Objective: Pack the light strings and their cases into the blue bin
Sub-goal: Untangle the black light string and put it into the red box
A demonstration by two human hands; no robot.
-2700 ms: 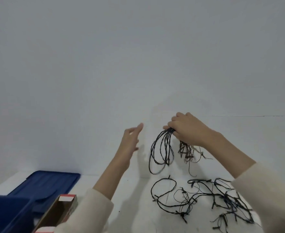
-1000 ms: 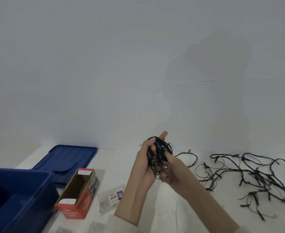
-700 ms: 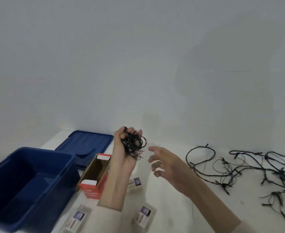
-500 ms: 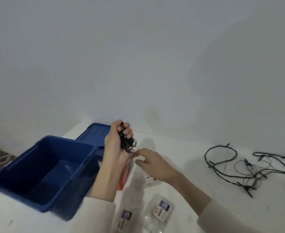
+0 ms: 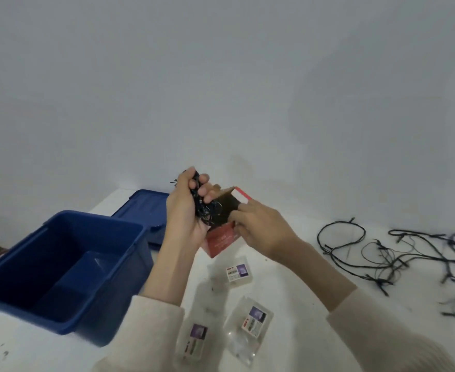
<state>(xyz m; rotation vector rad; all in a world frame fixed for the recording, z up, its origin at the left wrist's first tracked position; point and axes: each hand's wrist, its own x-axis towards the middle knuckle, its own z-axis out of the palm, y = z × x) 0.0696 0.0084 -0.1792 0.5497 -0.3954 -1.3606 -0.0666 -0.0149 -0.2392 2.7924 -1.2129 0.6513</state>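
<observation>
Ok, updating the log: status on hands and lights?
Left hand grips bundled light string at red box mouth. Right hand holds box. Blue bin open, path clear.

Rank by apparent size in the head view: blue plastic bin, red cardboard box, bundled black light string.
1. Blue plastic bin: largest.
2. Red cardboard box, bundled black light string: look alike, both partly hidden; unranked.

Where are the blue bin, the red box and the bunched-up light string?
blue bin [image 5: 100,219], head view, on its far rim.
red box [image 5: 220,241], head view, on its red side face.
bunched light string [image 5: 203,210], head view, on the dark wires at the middle of the tangle.
</observation>
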